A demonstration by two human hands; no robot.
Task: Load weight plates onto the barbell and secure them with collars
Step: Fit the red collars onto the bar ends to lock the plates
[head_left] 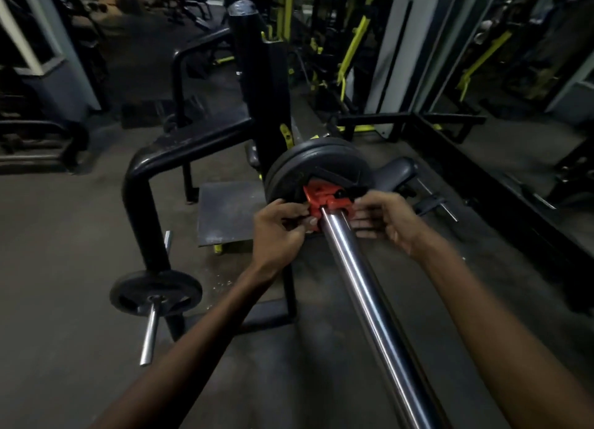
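Filling the left and centre of the frame, a black rack (257, 84) rises with its bent tube legs on the grey floor (48, 235). Machines with yellow levers (353, 43) line the upper right. A chrome bar (363, 287) runs from the lower right up to mid-frame, passing just right of the rack's upright. Black plates (321, 162) sit on the bar at centre, close against the rack's upright. A spare plate (156, 292) hangs on a chrome peg (150, 335) at lower left, low on the rack. A flat dark platform (225, 213) lies under the plates, with a padded seat (400, 168) behind them to the right.

A red collar (324, 200) sits on the bar, touching the outer plate's face. Both forearms reach up from the bottom edge, one on each side of the bar. The left hand (278, 226) has its fingers curled, pinching the collar's left side. The right hand (382, 218) meets the collar's right side, fingers held together and bent toward it; how firmly they grip, I cannot tell.
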